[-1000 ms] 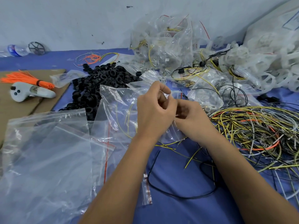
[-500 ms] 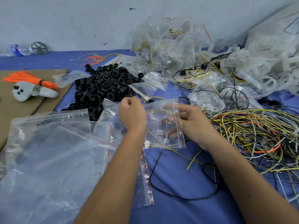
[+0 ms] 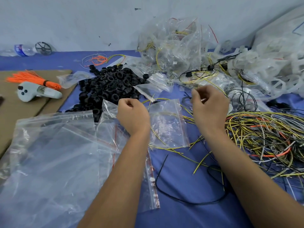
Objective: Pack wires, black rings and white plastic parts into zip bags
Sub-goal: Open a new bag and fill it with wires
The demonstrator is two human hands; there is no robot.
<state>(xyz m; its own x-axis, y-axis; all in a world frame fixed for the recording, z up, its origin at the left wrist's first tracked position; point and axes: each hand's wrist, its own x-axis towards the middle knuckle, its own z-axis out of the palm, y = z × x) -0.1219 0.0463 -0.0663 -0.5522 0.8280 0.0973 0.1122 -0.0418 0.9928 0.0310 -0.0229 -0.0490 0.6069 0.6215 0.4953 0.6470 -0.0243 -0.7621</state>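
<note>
Fingertips of left hand [image 3: 132, 115] and right hand [image 3: 208, 106] curled from view; grip indeterminate. White plastic parts [image 3: 269, 66] cut by right edge.

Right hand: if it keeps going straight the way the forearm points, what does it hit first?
Probably the coiled yellow and black wires just beyond the right hand, then the heap of filled zip bags. Depth is unclear from one view.
</note>
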